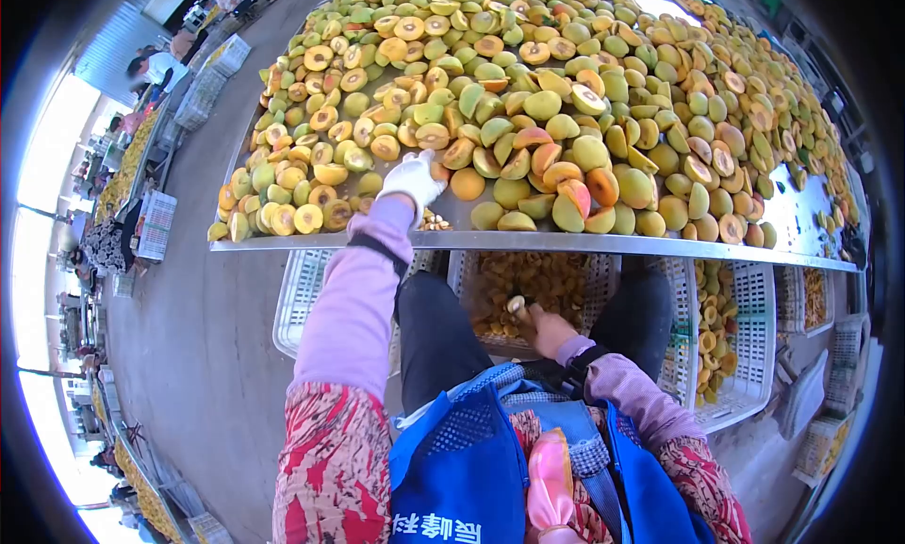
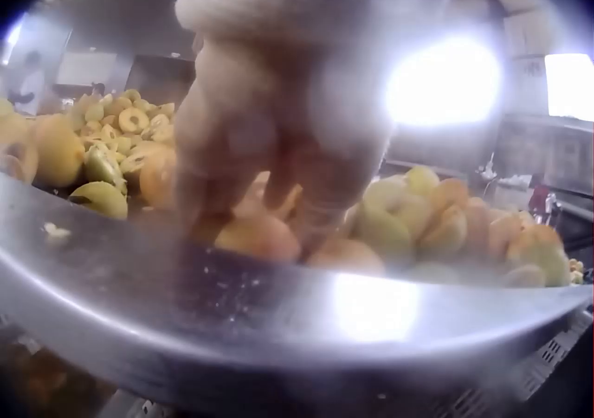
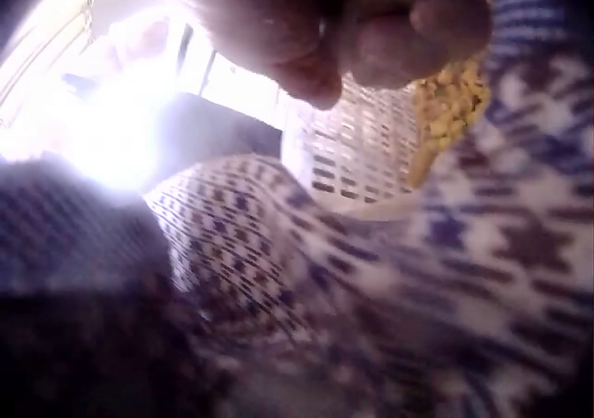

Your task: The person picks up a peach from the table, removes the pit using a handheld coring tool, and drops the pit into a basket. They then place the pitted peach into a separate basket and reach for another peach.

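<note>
My left hand (image 1: 411,180), in a white glove, reaches over the metal table's front edge and pinches an orange fruit (image 1: 438,171) between thumb and fingers. In the left wrist view the hand (image 2: 278,130) points down among fruits, with its fingertips partly hidden behind an orange-pink one (image 2: 260,238). Below the table edge, my bare right hand (image 1: 549,331) grips a small pale, rounded thing (image 1: 516,304) above a crate of orange pieces (image 1: 528,278). The right wrist view shows curled fingers (image 3: 371,38), but not the thing they hold.
Whole and halved green-yellow fruits (image 1: 589,153) cover much of the table. Its metal rim (image 1: 528,244) runs between the hands. White crates (image 1: 745,327) stand beneath it, beside the knees. Some pale kernels (image 1: 434,221) lie near the left hand.
</note>
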A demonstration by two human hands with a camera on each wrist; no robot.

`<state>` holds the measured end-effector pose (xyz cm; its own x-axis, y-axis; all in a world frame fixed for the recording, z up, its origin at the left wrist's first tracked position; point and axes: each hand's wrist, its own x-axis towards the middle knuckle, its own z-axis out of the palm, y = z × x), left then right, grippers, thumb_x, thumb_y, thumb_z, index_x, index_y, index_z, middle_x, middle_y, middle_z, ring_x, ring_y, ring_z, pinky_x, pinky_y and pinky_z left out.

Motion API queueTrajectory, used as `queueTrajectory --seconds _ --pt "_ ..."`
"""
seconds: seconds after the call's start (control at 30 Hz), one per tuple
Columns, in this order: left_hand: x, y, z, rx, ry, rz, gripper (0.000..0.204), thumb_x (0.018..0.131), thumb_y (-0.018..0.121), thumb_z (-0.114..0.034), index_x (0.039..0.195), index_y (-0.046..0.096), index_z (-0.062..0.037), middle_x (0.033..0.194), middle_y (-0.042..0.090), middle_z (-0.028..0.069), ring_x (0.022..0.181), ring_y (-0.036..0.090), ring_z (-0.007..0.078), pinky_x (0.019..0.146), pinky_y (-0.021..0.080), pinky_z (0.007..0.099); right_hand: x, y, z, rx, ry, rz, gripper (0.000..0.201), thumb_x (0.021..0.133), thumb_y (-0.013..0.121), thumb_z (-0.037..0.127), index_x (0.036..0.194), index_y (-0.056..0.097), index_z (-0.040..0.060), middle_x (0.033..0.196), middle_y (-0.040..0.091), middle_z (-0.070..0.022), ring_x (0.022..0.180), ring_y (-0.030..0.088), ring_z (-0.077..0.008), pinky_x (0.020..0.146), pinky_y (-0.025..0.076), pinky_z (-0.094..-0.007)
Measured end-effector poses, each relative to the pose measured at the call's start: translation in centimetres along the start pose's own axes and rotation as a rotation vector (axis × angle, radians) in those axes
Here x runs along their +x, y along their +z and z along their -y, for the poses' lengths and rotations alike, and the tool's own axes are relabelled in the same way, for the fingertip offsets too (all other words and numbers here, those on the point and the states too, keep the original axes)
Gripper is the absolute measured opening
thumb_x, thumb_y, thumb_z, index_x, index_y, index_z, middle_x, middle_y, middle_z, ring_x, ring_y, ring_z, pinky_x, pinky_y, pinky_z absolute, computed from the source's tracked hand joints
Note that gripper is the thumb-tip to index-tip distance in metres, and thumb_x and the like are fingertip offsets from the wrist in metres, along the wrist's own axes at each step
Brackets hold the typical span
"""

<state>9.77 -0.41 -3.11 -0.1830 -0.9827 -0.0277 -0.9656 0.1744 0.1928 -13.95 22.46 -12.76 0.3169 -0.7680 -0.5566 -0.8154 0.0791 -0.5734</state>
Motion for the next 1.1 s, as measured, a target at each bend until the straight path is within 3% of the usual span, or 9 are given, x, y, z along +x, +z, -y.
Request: queueTrajectory --seconds 0.17,0.3,0.4,0.43,0.5,0.63,0.83,0.97,1.1 --pt "2.2 1.4 0.2 0.137 0.0 0.158 0.061 0.065 0.069 -0.033 0.117 0.048 -0.0092 0.106 0.056 0.0178 0.097 0.057 0.032 0.082 0.047 0.0378 -1.0 -2.2 1.5 0.097 -0.083 -0.25 0.032 0.08 0.056 0.026 0.098 0.041 0.0045 0.077 0.059 -0.0245 0.073 0.058 -0.0419 0.066 0.044 -0.0501" --pt "-0.8 -0.1 2.1 -1.497 -0.252 0.179 0.032 0.075 0.058 -0.021 0.104 0.052 -0.0084 0.092 0.057 0.0134 0.083 0.059 0.0274 0.07 0.05 0.045 -2.2 -4.4 2.9 0.156 -0.265 -0.568 0.029 0.079 0.059 0.021 0.092 0.037 0.006 0.065 0.056 -0.0214 0.064 0.056 -0.0404 0.056 0.043 -0.0486" --pt "-9.8 -6.1 -3.9 -2.097 -0.384 0.2 0.026 0.084 0.048 -0.024 0.102 0.049 -0.0051 0.088 0.057 0.0107 0.082 0.059 0.0245 0.064 0.052 0.0425 -3.0 -6.0 4.1 0.184 -0.324 -0.62 0.028 0.079 0.058 0.02 0.093 0.037 0.0064 0.068 0.057 -0.0208 0.065 0.056 -0.0393 0.055 0.043 -0.0479" --pt "-10.9 -4.1 -2.9 -1.674 0.046 0.133 0.033 0.084 0.055 -0.032 0.101 0.05 -0.0039 0.093 0.059 0.0108 0.091 0.061 0.0239 0.073 0.054 0.0404 -3.4 -6.4 4.7 0.129 -0.341 -0.646 0.028 0.079 0.058 0.02 0.093 0.037 0.0067 0.069 0.057 -0.0199 0.066 0.057 -0.0387 0.055 0.044 -0.0474" --pt "-13.5 -2.4 -4.8 -1.802 -0.303 0.199 0.034 0.082 0.06 -0.034 0.101 0.051 -0.0075 0.087 0.059 0.0068 0.081 0.06 0.0183 0.063 0.052 0.0322 -3.8 -6.5 5.8 0.074 -0.377 -0.67 0.027 0.079 0.058 0.019 0.093 0.037 0.0071 0.071 0.058 -0.0191 0.066 0.057 -0.0381 0.055 0.044 -0.047" --pt "-15.7 -0.9 -10.5 -1.235 -0.311 0.118 0.029 0.075 0.07 -0.029 0.09 0.052 -0.0129 0.075 0.054 -0.0024 0.063 0.049 0.0065 0.051 0.04 0.0201 -4.7 -6.1 7.4 -0.109 -0.324 -0.695 0.022 0.079 0.055 0.017 0.093 0.04 0.0079 0.071 0.058 -0.0155 0.065 0.059 -0.035 0.053 0.046 -0.0449" --pt "-16.5 0.9 -11.2 -1.159 -0.163 0.014 0.027 0.073 0.072 -0.023 0.081 0.052 -0.0068 0.067 0.051 -0.0021 0.057 0.044 0.0056 0.051 0.039 0.021 -6.7 -6.3 6.6 -0.197 -0.299 -0.779 0.017 0.079 0.051 0.013 0.092 0.041 0.0084 0.071 0.057 -0.0149 0.064 0.059 -0.0337 0.053 0.046 -0.044" --pt "-17.7 1.1 -11.2 -1.17 -0.294 0.279 0.026 0.08 0.064 -0.03 0.094 0.053 -0.0117 0.078 0.056 -0.002 0.067 0.055 0.0078 0.051 0.045 0.0221 -6.4 -5.7 5.2 -0.104 -0.299 -0.735 0.019 0.078 0.052 0.012 0.091 0.04 0.0063 0.076 0.059 -0.0181 0.066 0.058 -0.0381 0.055 0.045 -0.0476" --pt "-17.8 1.9 -9.3 -2.173 -0.463 0.199 0.032 0.093 0.038 -0.032 0.101 0.051 -0.004 0.094 0.059 0.0148 0.084 0.06 0.0306 0.072 0.052 0.0434 -5.5 -5.4 3.6 0.399 -0.318 -0.567 0.03 0.083 0.055 0.024 0.096 0.042 -0.0001 0.082 0.057 -0.0246 0.079 0.056 -0.042 0.066 0.044 -0.045"
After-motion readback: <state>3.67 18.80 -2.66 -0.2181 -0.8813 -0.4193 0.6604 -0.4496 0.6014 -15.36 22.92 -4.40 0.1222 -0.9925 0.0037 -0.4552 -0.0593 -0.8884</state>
